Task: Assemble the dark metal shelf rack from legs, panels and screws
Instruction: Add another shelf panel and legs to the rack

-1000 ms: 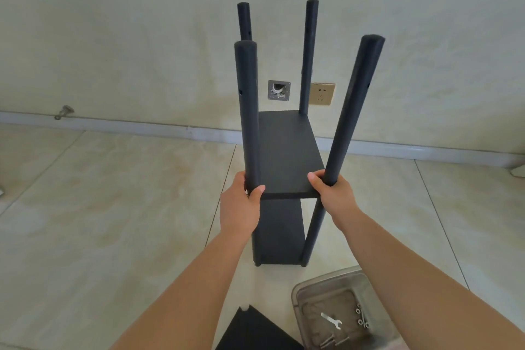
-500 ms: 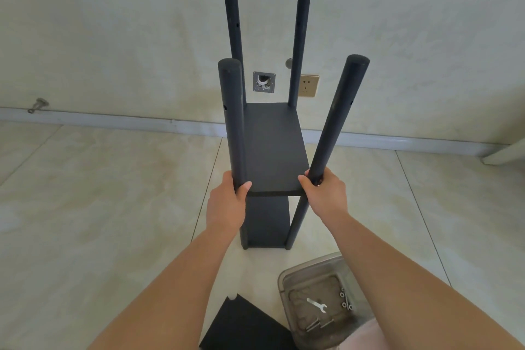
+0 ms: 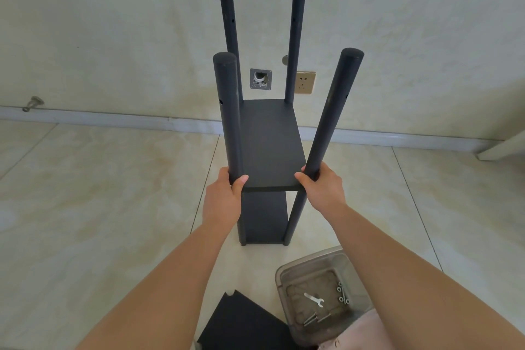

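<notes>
Head view: my left hand (image 3: 224,202) grips the near-left leg (image 3: 227,116) and my right hand (image 3: 324,190) the near-right leg (image 3: 332,111) — both beside the rack's upper panel (image 3: 270,145); the rack (image 3: 264,221) stands on the floor (image 3: 99,193), with a screw tray (image 3: 309,267) nearer me than the rack.

Home room: tiled floor (image 3: 99,207), baseboard (image 3: 113,116), wall socket (image 3: 304,82)
</notes>
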